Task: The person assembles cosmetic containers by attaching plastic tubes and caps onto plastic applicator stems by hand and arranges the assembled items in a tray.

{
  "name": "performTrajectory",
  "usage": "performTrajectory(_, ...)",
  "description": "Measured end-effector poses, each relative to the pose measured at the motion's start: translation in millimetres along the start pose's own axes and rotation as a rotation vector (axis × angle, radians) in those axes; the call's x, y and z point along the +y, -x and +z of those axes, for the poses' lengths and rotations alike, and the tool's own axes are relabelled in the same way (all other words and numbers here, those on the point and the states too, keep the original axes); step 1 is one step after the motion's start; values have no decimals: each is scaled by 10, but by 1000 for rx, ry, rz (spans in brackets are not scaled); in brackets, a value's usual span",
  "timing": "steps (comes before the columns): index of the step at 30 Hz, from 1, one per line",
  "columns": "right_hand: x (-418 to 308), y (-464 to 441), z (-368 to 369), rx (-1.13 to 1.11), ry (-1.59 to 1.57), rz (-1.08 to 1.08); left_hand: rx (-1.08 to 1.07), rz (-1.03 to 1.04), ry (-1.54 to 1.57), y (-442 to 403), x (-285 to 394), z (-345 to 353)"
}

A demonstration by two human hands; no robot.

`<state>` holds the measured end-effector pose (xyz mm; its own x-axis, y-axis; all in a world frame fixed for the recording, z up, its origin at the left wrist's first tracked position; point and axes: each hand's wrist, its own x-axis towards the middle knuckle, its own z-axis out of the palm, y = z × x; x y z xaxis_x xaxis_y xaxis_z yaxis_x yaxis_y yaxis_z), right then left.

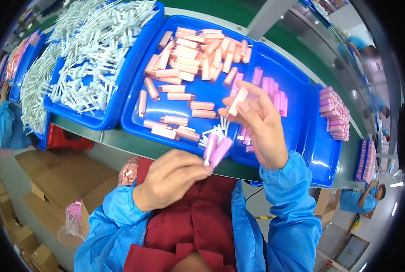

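My left hand [168, 179] is closed, pinching two purple-pink tubes [219, 152] by their lower ends, with a bit of white showing at the pinch. Several thin white sticks [214, 130] show just behind these tubes; whether they lie in the tray or are held, I cannot tell. Higher and to the right, my right hand [263, 118] grips a pale pink tube [238, 100] between thumb and fingers. Under both hands is a blue tray [134, 119] holding many peach-pink tubes [186, 52], some heaped at the back and some scattered in front.
A blue tray [111, 119] heaped with white stick parts [91, 50] stands at left. Another blue tray [302, 131] at right holds purple-pink tubes [273, 93]. Stacked pink tubes [334, 113] lie farther right. Cardboard boxes [66, 181] sit below left; other people work at both sides.
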<state>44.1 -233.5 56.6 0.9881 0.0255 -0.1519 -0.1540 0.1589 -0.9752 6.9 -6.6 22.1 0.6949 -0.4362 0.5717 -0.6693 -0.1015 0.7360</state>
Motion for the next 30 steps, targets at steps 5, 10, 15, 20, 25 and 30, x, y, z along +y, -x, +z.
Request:
performTrajectory(5, -7, 306, -39, 61, -150, 64, -101, 10, 111, -106, 102, 152)
performTrajectory(10, 75, 408, -165, 105, -192, 33, -117, 25, 101, -131, 160, 254)
performTrajectory(15, 124, 477, -242, -89, -206, 93, -138, 4, 91, -164, 145, 297)
performTrajectory(20, 138, 479, -344, -35, -218, 91, -208, 8, 92, -172, 152, 299)
performTrajectory(25, 105, 542, -300, -3, -180, 18, -124, -5, 113, -152, 55, 331)
performTrajectory(30, 191, 670, -149, -86, -76, -75, 6, -77, 222, -55, 21, 396)
